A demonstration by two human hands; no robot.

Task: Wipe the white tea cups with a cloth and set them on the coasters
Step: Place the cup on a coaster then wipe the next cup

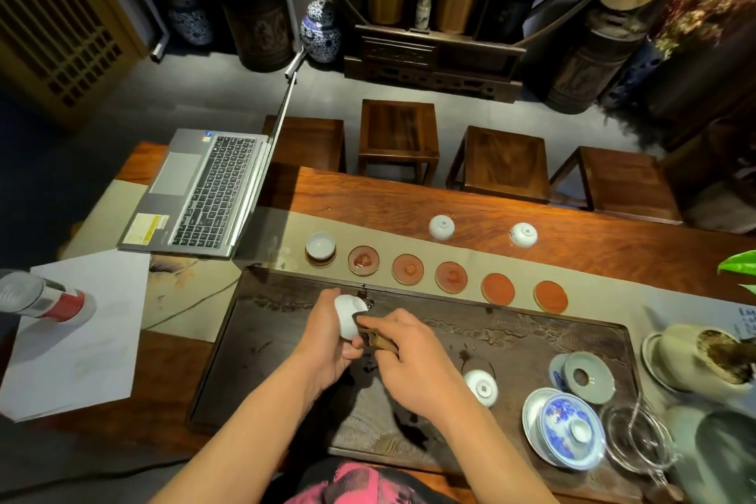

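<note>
glossy white cup (349, 315) (porcelain-like); matt brown cloth (374, 336), dark carved wooden tray (532, 333)

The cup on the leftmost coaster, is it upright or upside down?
Upright: the cup shows its open white inside, resting on the coaster.

open laptop (204, 192) and paper sheet (77, 331) on table's (368, 196) left end

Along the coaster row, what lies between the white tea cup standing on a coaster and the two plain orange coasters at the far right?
Three round red-brown coasters with darker marks, all without cups, seen in the head view.
</note>
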